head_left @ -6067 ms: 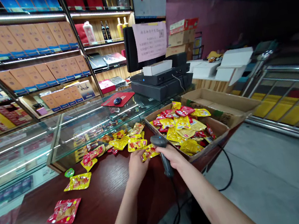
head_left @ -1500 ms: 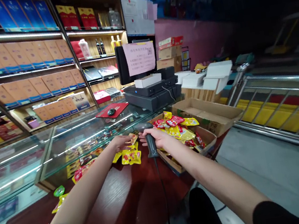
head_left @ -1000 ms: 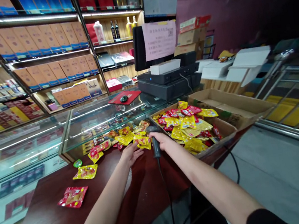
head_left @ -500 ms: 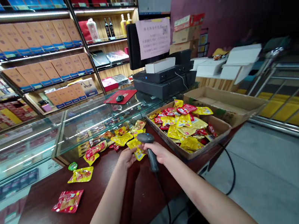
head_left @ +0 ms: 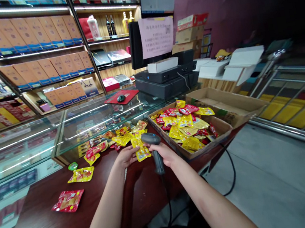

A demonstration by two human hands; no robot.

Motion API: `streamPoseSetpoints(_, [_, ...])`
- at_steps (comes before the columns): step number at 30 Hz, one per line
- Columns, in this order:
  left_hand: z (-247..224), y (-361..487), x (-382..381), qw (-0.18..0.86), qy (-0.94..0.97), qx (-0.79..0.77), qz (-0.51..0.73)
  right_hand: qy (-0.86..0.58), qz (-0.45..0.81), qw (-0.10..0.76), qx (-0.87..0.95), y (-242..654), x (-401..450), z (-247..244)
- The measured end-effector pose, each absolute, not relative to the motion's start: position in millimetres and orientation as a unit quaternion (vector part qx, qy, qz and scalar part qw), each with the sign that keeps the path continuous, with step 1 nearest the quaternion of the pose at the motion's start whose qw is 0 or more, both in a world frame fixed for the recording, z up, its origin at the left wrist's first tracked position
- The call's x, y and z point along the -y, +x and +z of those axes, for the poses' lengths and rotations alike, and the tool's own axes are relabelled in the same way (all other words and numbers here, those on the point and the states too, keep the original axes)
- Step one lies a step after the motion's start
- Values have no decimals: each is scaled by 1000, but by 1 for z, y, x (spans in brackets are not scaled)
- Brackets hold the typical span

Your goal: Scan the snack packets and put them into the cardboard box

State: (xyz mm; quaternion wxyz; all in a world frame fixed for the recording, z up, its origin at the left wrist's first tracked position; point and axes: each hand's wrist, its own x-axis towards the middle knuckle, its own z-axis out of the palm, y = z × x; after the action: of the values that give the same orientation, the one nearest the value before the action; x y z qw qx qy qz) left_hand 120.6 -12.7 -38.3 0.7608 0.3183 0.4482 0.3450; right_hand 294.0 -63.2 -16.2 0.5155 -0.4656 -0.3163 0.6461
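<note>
My left hand (head_left: 127,157) pinches the left edge of a yellow snack packet (head_left: 142,151), which is turned face up just above the brown counter. In my right hand (head_left: 164,153) is a dark grey barcode scanner (head_left: 158,162), gripped round its handle. Its head lies close over the packet's right side, and its cable hangs down toward me. Beyond my left hand is a loose pile of snack packets (head_left: 123,139). Farther left lie a yellow packet (head_left: 81,175), a red packet (head_left: 68,201) and a small green item (head_left: 73,166).
An open cardboard box (head_left: 171,144) full of red and yellow packets stands to the right. Behind are a glass display case (head_left: 94,113), a mouse (head_left: 121,98) on a red mat and a monitor (head_left: 136,47) with a paper notice. A metal railing (head_left: 295,122) borders the right side.
My left hand has shifted slightly left, its fingers more stretched along the packet. The packet shows flatter to view, and the scanner has moved slightly right.
</note>
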Motion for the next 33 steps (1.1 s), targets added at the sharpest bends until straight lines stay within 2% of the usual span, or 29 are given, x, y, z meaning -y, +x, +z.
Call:
streamPoseSetpoints(9, [-49,118,9,768,324,-441,334,-428,681,512,302,299,68,-19])
streamPoseSetpoints(16, [-33,114,-12,741,315,-461,373,-518,581,500,380,293,78,-13])
streamPoseSetpoints(25, [-16,114,-36,721,355,-478,354,-495,668,443,337,273,106,-3])
streamPoseSetpoints(33, [-8,117,-41,712,358,-486,360,-526,626,412,403,262,121,1])
